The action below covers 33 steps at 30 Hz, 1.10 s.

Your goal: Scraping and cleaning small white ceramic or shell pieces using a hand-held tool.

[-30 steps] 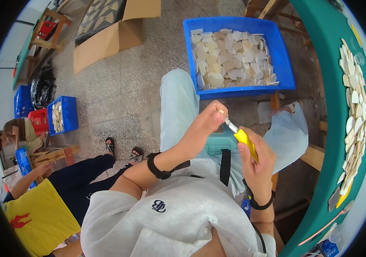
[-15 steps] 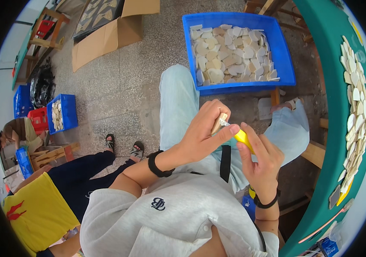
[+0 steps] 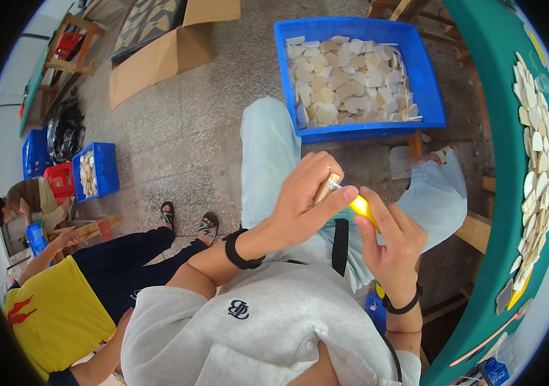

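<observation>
In front of my lap, my left hand [image 3: 305,201] is closed round a small flat beige piece [image 3: 324,189], which may be wood or clay. My right hand [image 3: 393,237] grips the yellow handle of a short-bladed tool, which looks like a knife [image 3: 362,208]. Its silvery blade meets the edge of the beige piece. My left thumb reaches along toward the blade and handle. The fingers partly hide both the piece and the blade.
Ahead, a large blue bin [image 3: 432,109] holds many pale flat pieces. On the right, a green table [image 3: 480,77] bears a long heap of similar pieces [image 3: 535,167]. An open cardboard box [image 3: 149,71] stands far left. A person in yellow [image 3: 62,315] sits on my left.
My hands stay almost in place, with the blade still against the piece. The person in yellow on my left has moved their arms.
</observation>
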Each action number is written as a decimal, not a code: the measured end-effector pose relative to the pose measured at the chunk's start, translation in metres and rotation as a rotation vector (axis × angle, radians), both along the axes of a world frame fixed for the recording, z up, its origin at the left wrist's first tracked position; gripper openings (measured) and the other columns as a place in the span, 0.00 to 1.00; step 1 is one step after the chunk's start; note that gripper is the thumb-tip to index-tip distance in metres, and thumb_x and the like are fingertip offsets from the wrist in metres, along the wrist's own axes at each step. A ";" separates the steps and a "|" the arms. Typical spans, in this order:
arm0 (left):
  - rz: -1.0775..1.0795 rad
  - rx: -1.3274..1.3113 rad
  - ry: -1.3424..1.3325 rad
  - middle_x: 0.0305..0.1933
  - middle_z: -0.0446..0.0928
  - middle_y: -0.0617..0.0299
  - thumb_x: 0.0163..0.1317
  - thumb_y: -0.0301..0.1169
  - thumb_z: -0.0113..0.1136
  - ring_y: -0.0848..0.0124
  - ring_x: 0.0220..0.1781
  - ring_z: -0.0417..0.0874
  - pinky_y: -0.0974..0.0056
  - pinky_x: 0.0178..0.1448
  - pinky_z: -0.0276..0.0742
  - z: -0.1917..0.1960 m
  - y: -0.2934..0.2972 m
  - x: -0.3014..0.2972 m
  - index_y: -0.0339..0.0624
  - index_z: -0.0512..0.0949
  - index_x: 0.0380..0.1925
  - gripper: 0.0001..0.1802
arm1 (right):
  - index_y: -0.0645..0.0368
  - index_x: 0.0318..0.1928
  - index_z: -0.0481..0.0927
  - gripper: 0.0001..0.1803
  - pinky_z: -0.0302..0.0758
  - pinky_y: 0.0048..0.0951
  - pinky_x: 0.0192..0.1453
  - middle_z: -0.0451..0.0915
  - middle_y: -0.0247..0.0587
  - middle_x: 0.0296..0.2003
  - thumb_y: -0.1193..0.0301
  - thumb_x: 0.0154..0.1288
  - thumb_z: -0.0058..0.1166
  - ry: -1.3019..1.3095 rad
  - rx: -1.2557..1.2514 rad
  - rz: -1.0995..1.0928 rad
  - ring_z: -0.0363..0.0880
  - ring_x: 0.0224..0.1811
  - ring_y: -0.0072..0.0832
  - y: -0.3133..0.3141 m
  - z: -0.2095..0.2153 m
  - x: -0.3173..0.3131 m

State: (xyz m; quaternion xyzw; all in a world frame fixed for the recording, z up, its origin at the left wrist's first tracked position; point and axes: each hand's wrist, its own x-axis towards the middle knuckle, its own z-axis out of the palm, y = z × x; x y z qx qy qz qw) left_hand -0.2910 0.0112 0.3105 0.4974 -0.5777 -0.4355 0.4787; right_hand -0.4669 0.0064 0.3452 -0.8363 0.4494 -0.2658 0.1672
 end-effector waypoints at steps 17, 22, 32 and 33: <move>0.023 0.047 0.000 0.22 0.59 0.66 0.63 0.38 0.55 0.74 0.26 0.57 0.68 0.31 0.53 -0.003 0.003 -0.001 0.41 0.66 0.22 0.16 | 0.52 0.48 0.79 0.19 0.60 0.24 0.16 0.64 0.29 0.16 0.66 0.53 0.61 0.048 -0.047 0.003 0.64 0.13 0.24 -0.001 -0.005 0.000; 0.064 0.136 -0.063 0.20 0.60 0.59 0.59 0.38 0.59 0.68 0.24 0.60 0.64 0.30 0.58 -0.004 0.003 -0.001 0.38 0.65 0.20 0.19 | 0.52 0.48 0.79 0.19 0.60 0.24 0.16 0.63 0.29 0.17 0.65 0.54 0.61 0.075 -0.083 -0.029 0.65 0.14 0.23 -0.001 -0.008 0.003; -0.257 0.618 0.914 0.22 0.57 0.67 0.61 0.56 0.28 0.74 0.25 0.56 0.71 0.28 0.51 -0.007 -0.007 0.008 0.50 0.59 0.18 0.25 | 0.65 0.49 0.76 0.14 0.65 0.22 0.30 0.77 0.39 0.27 0.70 0.66 0.50 -0.375 0.290 -0.331 0.70 0.24 0.20 -0.003 -0.009 -0.006; -0.259 0.612 0.910 0.22 0.57 0.67 0.61 0.56 0.28 0.74 0.25 0.56 0.71 0.28 0.51 -0.007 -0.008 0.008 0.50 0.59 0.18 0.25 | 0.65 0.49 0.76 0.14 0.65 0.22 0.30 0.77 0.39 0.27 0.70 0.66 0.50 -0.383 0.280 -0.315 0.70 0.24 0.20 -0.002 -0.010 -0.008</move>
